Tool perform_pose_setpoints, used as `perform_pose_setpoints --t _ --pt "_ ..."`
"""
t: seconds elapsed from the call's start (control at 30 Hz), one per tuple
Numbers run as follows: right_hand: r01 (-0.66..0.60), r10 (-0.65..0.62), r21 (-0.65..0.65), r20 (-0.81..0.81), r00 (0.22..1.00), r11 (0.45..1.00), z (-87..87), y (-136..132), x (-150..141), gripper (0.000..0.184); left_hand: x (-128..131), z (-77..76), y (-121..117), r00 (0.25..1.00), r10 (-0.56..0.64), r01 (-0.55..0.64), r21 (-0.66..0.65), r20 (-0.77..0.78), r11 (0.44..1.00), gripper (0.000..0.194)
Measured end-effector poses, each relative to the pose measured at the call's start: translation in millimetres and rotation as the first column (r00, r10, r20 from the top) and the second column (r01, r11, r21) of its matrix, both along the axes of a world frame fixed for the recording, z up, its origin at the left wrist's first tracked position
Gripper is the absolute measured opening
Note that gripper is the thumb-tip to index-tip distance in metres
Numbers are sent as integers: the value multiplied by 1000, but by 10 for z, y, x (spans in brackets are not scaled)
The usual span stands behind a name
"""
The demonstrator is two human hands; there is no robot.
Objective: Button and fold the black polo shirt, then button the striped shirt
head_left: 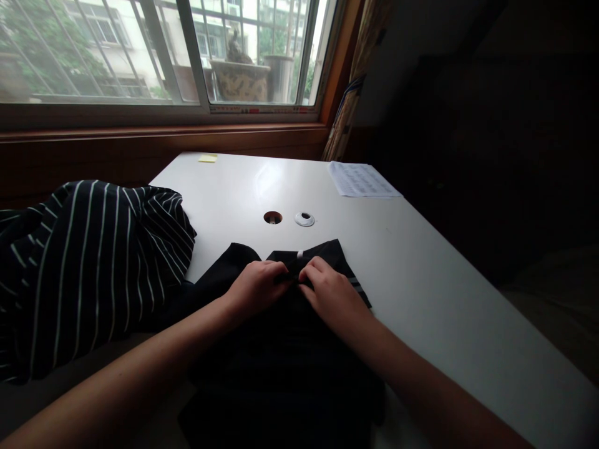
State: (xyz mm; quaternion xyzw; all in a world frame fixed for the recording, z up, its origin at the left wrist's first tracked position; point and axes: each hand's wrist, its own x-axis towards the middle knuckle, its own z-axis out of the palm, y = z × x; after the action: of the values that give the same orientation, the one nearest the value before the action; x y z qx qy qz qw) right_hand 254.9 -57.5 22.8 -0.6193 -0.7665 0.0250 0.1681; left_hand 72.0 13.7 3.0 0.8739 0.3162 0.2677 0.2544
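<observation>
A dark garment (281, 368) with a white-striped collar lies flat on the white table (421, 274) in front of me. My left hand (255, 288) and my right hand (330, 292) rest on its upper part, just below the collar. Both hands are closed, fingers pinched on the fabric near the middle of the neckline, fingertips almost touching. What exactly the fingertips grip there is too dark to make out.
A dark garment with thin white stripes (88, 268) is heaped on the left. A cable hole (272, 217) and its white cap (304, 219) sit mid-table. A printed sheet (361, 179) lies at the far right, a yellow sticky note (208, 158) at the far edge. A window sill (163, 134) runs behind.
</observation>
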Motion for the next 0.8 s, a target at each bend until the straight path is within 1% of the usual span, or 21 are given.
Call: perform_pose_setpoints --t 0.13,0.23,0.33,0.47,0.53,0.6,0.7,0.8 --pt "-37 33 47 74 997 998 -31 23 -12 11 1 37 6 1000 -5 6 -55 30 998 6" --pt "-85 70 83 166 984 993 -71 57 11 16 -11 61 15 998 21 -11 -176 56 984 14" --pt "-137 102 131 247 964 982 -104 102 69 18 -33 73 40 994 45 -6 -347 104 938 18" --pt "-202 139 224 268 953 953 -109 152 150 17 -63 90 94 984 93 -7 -486 152 874 23" --pt "-239 174 264 249 953 934 -102 164 177 18 -74 104 116 976 97 37 -587 196 809 25" --pt "-272 211 303 219 953 914 -104 164 194 17 -83 122 125 963 103 105 -696 250 711 27" --pt "-300 263 383 146 954 874 -134 148 216 16 -100 153 115 932 126 224 -811 341 540 25" --pt "-305 311 470 66 948 828 -180 120 236 19 -120 191 92 896 139 352 -865 421 357 23"
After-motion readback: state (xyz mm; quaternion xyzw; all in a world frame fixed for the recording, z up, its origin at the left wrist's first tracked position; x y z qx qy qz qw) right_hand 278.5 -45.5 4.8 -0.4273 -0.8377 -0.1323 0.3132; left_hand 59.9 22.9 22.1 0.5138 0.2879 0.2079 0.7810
